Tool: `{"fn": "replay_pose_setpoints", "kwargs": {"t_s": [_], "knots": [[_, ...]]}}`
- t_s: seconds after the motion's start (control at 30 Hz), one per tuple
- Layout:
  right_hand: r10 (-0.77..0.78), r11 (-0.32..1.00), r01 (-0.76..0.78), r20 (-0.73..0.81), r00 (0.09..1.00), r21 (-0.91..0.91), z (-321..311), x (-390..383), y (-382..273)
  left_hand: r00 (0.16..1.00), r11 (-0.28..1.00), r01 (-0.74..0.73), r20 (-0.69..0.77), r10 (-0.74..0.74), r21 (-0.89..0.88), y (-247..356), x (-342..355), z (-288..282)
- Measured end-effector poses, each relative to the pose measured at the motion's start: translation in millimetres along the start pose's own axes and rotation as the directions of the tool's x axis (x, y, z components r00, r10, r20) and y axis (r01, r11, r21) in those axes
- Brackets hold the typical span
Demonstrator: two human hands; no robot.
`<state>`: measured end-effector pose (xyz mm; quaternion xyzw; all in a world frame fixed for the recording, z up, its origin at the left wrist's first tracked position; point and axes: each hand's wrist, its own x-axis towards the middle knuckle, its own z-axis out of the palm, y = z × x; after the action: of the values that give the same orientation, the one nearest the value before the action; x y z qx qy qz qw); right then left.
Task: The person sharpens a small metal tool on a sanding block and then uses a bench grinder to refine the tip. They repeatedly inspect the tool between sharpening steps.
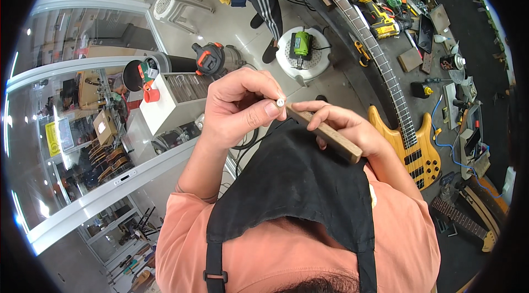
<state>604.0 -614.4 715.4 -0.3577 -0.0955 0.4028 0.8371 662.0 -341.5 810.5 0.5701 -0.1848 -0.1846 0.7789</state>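
Observation:
My left hand [242, 108] pinches a small round white piece [280, 103] between thumb and fingertips. My right hand [352, 130] grips a narrow brown wooden bar [339, 144], held at a slant with its far end at or very near the white piece; whether they touch, I cannot tell. Both hands are raised over my black apron [286, 188].
A natural-wood bass guitar [419, 161] lies on the cluttered bench [413, 81] at right, among drills [380, 17] and tools. A co-worker [259, 1] stands ahead. A stool with a green tool [317, 64], a vacuum [212, 59] and a white drawer unit [162, 106] are nearby.

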Motion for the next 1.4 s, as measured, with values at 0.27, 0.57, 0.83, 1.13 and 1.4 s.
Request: {"fn": "replay_pose_setpoints", "kwargs": {"t_s": [0.27,0.57,0.83,1.13,1.4], "knots": [[-0.11,0.811,0.17,0.139,0.984,-0.56,6,15,-1,0.999,0.999,0.043,-0.03,-0.043,-0.016,-3,-3,10],[-0.25,0.911,0.098,-0.348,0.904,-0.4,32,16,-43,0.985,0.983,0.152,-0.101,-0.141,0.104,6,-6,16],[-0.22,0.945,0.085,-0.424,0.879,-0.314,62,21,-30,0.992,0.461,-0.127,0.103,0.076,0.878,7,6,35],[-0.341,0.904,0.161,-0.445,0.828,-0.395,66,20,-27,0.937,0.264,-0.344,0.311,0.158,0.901,2,17,38],[-0.52,0.82,0.303,-0.41,0.749,-0.485,61,27,-11,0.925,0.282,-0.38,0.351,0.148,0.881,-2,17,40]]}}
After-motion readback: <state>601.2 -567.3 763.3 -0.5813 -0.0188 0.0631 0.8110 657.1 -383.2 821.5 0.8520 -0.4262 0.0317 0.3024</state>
